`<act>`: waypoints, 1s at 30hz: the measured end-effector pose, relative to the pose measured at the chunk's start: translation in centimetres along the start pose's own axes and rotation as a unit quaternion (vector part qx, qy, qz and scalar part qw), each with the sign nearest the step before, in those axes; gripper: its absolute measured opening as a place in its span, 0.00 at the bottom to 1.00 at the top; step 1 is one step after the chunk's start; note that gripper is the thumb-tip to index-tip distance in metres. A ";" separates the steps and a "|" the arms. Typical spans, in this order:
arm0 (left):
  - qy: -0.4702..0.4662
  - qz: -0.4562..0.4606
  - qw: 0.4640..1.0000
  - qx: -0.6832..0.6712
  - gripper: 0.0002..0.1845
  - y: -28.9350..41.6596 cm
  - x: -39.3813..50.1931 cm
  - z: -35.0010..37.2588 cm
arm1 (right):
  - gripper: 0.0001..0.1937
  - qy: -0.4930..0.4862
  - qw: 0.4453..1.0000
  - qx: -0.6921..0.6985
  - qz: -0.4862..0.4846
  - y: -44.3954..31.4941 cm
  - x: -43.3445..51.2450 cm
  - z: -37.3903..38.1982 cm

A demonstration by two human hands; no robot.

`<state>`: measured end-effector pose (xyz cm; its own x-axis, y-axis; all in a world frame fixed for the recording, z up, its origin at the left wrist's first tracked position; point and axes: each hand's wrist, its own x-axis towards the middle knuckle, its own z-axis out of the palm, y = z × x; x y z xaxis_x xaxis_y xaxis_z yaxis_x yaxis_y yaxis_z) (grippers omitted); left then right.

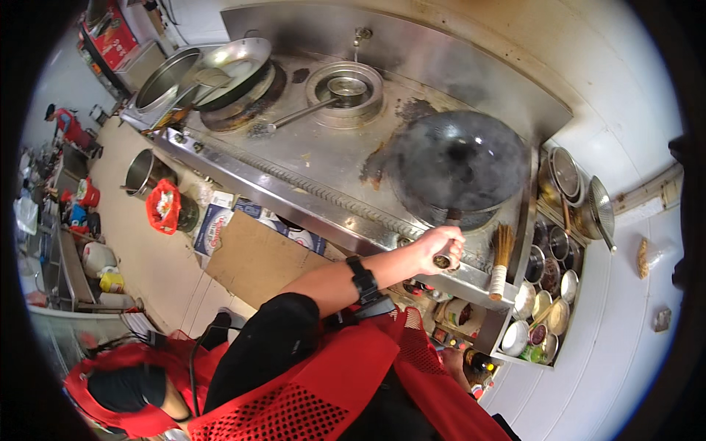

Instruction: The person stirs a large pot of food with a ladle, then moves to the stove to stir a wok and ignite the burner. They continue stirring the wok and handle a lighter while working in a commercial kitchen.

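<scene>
My left hand (pixel 441 251) is wrapped around the handle (pixel 454 216) of a dark wok (pixel 458 160). The wok sits over the right burner of a steel range, and smoke or steam rises from it. I see a dark, shiny inner surface with no food that I can make out. Low by my side, my right hand (pixel 453 361) shows only in part beside a dark bottle (pixel 475 361) with a yellow cap. Its fingers are hidden, so whether it grips anything is unclear. Right of the wok handle lies a bamboo wok brush (pixel 501 253) with a wrapped white grip.
A ladle (pixel 303 114) rests in a round water well (pixel 345 118). A second wok (pixel 237 60) holds a skimmer (pixel 212 77). Seasoning bowls (pixel 543 303) and strainers (pixel 598 206) stand right. Cardboard (pixel 259 259) covers the floor near a red-lined bin (pixel 164 206). Another person (pixel 127 386) is close at left.
</scene>
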<state>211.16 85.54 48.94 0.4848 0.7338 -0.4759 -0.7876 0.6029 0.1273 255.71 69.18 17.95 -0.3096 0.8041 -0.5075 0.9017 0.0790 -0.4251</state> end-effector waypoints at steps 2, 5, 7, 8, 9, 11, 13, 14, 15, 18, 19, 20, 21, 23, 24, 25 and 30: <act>0.052 -0.012 0.998 0.035 0.14 0.0 1.1 0.7 | 0.08 -0.008 0.994 -0.094 -0.063 0.8 0.1 -0.1; 0.115 0.004 0.991 0.071 0.11 -0.2 3.1 0.9 | 0.08 0.004 0.984 -0.120 -0.130 0.4 -0.1 -0.8; 0.076 0.002 0.993 0.094 0.13 1.0 4.3 0.0 | 0.08 -0.026 0.995 0.065 -0.066 -0.5 -0.3 -1.2; 0.068 -0.003 0.996 0.064 0.14 1.4 5.0 -0.3 | 0.07 -0.030 0.988 0.141 -0.058 -0.9 -0.4 -1.4; 0.049 0.015 0.995 0.085 0.13 1.5 5.6 -0.7 | 0.07 -0.033 0.975 0.215 -0.049 -1.4 -0.3 -1.6; 0.055 0.039 0.993 0.101 0.13 1.4 7.0 -1.4 | 0.07 -0.038 0.959 0.279 0.009 -2.5 0.0 -1.9; 0.073 0.057 0.986 0.141 0.12 1.7 7.5 -2.4 | 0.06 -0.044 0.939 0.339 0.030 -4.0 0.6 -2.6; 0.085 0.059 0.983 0.154 0.11 1.8 7.6 -2.8 | 0.06 -0.044 0.898 0.426 0.099 -4.8 1.0 -3.2; 0.105 0.057 0.979 0.166 0.10 1.9 7.6 -3.0 | 0.06 -0.044 0.843 0.513 0.157 -5.9 1.2 -4.0; 0.137 0.064 0.955 0.255 0.09 2.6 6.6 -3.2 | 0.13 -0.072 0.819 0.550 0.149 -10.3 2.0 -8.4; 0.136 0.064 0.946 0.287 0.12 2.9 5.8 -3.2 | 0.13 -0.078 0.793 0.588 0.138 -11.9 2.1 -10.5; 0.178 0.092 0.877 0.436 0.19 3.3 4.9 -3.2 | 0.13 -0.074 0.793 0.590 0.133 -13.7 2.2 -12.8; 0.147 0.121 0.860 0.473 0.21 3.7 3.2 -3.8 | 0.13 -0.077 0.781 0.608 0.120 -15.5 2.1 -15.1; 0.168 0.219 0.720 0.636 0.23 6.6 -1.1 -5.1 | 0.08 -0.031 0.776 0.624 0.091 -19.3 1.8 -20.3; 0.197 0.306 0.649 0.668 0.22 8.5 -4.0 -6.2 | 0.07 -0.018 0.733 0.678 0.054 -21.6 1.6 -22.7; 0.245 0.416 0.549 0.682 0.20 10.6 -6.7 -7.2 | 0.08 -0.025 0.720 0.693 -0.022 -24.0 1.5 -25.0; 0.456 0.606 0.107 0.642 0.18 22.8 -19.3 -13.8 | 0.15 -0.107 0.742 0.587 -0.305 -39.7 1.2 -32.4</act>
<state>178.62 80.79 49.04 -0.3782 0.5338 0.7563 0.9257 0.2136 0.3122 229.29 86.07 58.47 -0.7068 0.7074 -0.0056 -0.2710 -0.2780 -0.9216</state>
